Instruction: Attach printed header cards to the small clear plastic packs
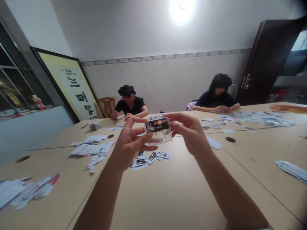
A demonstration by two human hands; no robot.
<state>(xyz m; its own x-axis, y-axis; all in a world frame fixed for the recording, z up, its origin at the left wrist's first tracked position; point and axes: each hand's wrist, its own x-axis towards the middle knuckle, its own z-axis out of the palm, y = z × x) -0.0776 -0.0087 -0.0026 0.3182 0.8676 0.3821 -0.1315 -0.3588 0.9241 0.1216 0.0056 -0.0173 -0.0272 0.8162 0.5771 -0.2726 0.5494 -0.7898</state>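
Observation:
A small clear plastic box (158,137) is held up above the table between both hands. Its upper part bears a black label with red and white print, and thin yellowish pieces show through the clear lower part. My left hand (131,140) grips the box from the left, thumb on its front and fingers around its side. On the right, the fingers of my right hand (188,129) close on the box's upper edge and side. Below it on the table lies a loose group of dark printed labels (151,157) on white backing.
Stacks of white paper slips (92,149) and more slips (33,191) lie on the left. Scattered labels (259,118) cover the far right, with folded strips (291,171) nearer. Two people sit across the table (182,191). Round holes (230,140) pierce the tabletop.

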